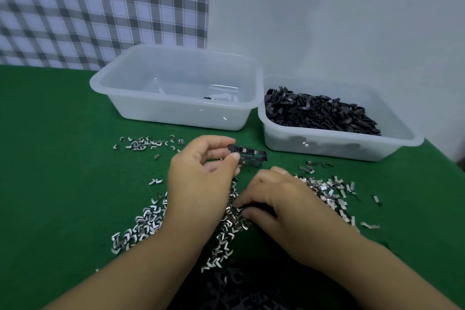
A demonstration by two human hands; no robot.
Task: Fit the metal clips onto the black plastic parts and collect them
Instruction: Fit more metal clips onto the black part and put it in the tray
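Note:
My left hand (201, 173) holds a black plastic part (249, 156) between thumb and fingers, raised above the green table, with small metal clips showing on it. My right hand (274, 199) rests lower, its fingertips pinched down into the pile of metal clips (231, 224) at the centre. I cannot tell whether a clip sits between those fingers. More loose clips (329, 191) lie scattered to the right and at the far left (143, 145).
A translucent tub (125, 98) at the back holds a few dark pieces on its floor. A second tub (327, 141) at the right is heaped with black plastic parts (319, 113). Dark plastic pieces (251, 289) lie near the front edge. A checked cloth hangs behind.

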